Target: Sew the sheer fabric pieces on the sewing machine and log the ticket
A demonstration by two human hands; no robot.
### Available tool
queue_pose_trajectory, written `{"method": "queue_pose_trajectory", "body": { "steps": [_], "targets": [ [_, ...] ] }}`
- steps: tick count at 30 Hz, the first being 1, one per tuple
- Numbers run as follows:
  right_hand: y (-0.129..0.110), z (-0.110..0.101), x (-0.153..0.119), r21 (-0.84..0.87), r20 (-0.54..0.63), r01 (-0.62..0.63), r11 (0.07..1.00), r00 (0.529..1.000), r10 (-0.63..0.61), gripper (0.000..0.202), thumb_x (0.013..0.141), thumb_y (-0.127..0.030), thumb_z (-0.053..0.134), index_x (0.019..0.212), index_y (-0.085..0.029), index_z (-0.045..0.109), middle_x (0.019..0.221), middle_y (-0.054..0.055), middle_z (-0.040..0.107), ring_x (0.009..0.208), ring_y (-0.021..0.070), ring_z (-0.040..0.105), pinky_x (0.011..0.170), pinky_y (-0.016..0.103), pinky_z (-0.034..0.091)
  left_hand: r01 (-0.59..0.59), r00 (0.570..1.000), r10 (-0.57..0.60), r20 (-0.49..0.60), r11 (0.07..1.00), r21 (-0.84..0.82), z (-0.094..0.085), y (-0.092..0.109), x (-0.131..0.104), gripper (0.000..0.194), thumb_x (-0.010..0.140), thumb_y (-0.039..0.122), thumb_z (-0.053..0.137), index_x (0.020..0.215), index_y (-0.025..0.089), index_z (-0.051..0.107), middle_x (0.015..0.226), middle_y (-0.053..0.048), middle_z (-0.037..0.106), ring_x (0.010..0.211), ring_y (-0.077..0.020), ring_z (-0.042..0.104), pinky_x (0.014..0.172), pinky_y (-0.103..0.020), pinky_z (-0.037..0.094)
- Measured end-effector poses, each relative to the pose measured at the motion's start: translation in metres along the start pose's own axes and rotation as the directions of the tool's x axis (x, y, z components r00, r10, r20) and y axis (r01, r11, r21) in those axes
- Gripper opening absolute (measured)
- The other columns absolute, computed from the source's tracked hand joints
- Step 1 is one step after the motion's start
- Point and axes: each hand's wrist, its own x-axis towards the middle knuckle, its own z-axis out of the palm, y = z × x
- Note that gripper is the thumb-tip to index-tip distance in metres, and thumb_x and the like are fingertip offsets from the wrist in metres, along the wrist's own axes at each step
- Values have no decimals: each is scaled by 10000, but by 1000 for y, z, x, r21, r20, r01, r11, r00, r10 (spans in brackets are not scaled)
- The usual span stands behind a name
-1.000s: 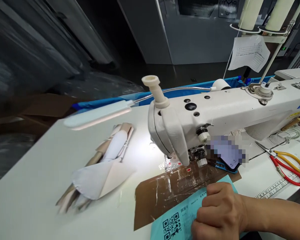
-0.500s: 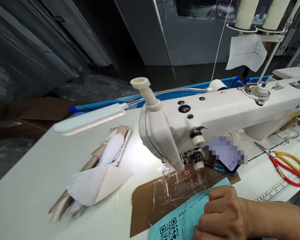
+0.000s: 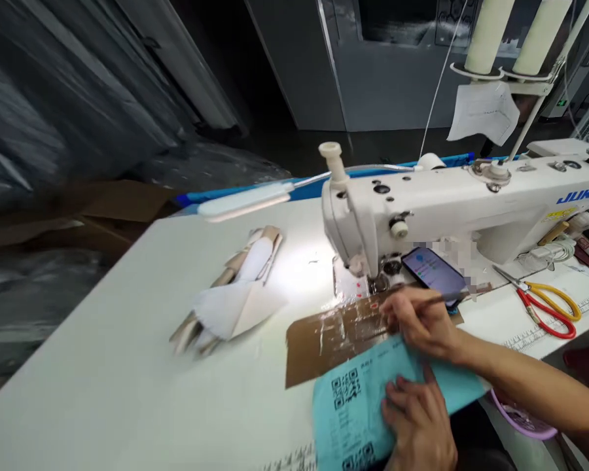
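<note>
My right hand [image 3: 422, 324] is closed around a slim dark pen-like tool [image 3: 444, 297], just above the upper edge of a turquoise printed sheet [image 3: 373, 392]. On that sheet lies my left hand [image 3: 419, 418], its fingers bent a little and apart. The sheet has QR codes and overlaps a brown board [image 3: 314, 347] covered with clear tape. Behind the right hand, a phone [image 3: 434, 271] with a lit screen rests beside the needle area of a white sewing machine [image 3: 436, 203].
Folded white and beige fabric pieces [image 3: 235, 294] lie left of the machine, under a lamp [image 3: 245, 199]. Scissors [image 3: 544, 304] with red and yellow handles are at the right. Thread cones [image 3: 488, 39] stand behind. A pink-rimmed basket [image 3: 525, 425] sits below the table edge.
The view has shifted, showing more of the table front. My left hand now shows on the turquoise sheet. My right hand has moved up toward the phone, and a slim tool shows in it.
</note>
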Motion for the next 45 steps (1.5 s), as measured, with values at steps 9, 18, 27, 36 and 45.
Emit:
{"method": "queue_pose_trajectory", "body": {
  "steps": [9,18,27,36,45],
  "targets": [
    [-14,-8,-27,82,174,-307,948,941,290,228,852,-341,471,810,-178,624,676,2,595,534,105,496,493,233,396,57,984,-46,170,997,-60,-34,-2,6,364,811,81,600,1137,-68,659,1070,-322,683,942,-382,712,780,-487,607],
    [-9,-5,-42,22,124,-335,942,936,330,236,773,-325,369,624,-207,508,575,-13,498,539,130,447,523,258,362,184,983,-180,45,975,-121,-30,1,-7,494,905,335,621,1157,-89,645,1164,-329,651,1071,-373,674,915,-435,576],
    [-12,-6,-47,-159,186,-258,953,940,285,237,770,-302,360,569,-212,448,532,-11,477,504,125,416,516,268,316,190,976,-180,120,979,-78,-37,5,-7,500,865,339,661,1229,-3,634,1262,-259,631,1122,-366,651,963,-435,551],
    [-9,-3,-48,-294,208,-172,940,949,239,257,822,-278,319,601,-208,432,516,-20,435,475,119,375,500,263,272,218,974,-208,86,967,-132,-36,3,-4,456,859,279,647,1201,-24,643,1202,-282,656,1065,-375,677,909,-446,582],
    [-12,-4,-48,-299,208,-152,942,953,219,246,819,-255,324,593,-209,408,511,-26,411,466,111,343,486,260,250,224,973,-216,77,966,-128,-38,2,-5,460,846,279,663,1189,-26,651,1151,-269,680,1042,-362,688,898,-423,590]
  ]
}}
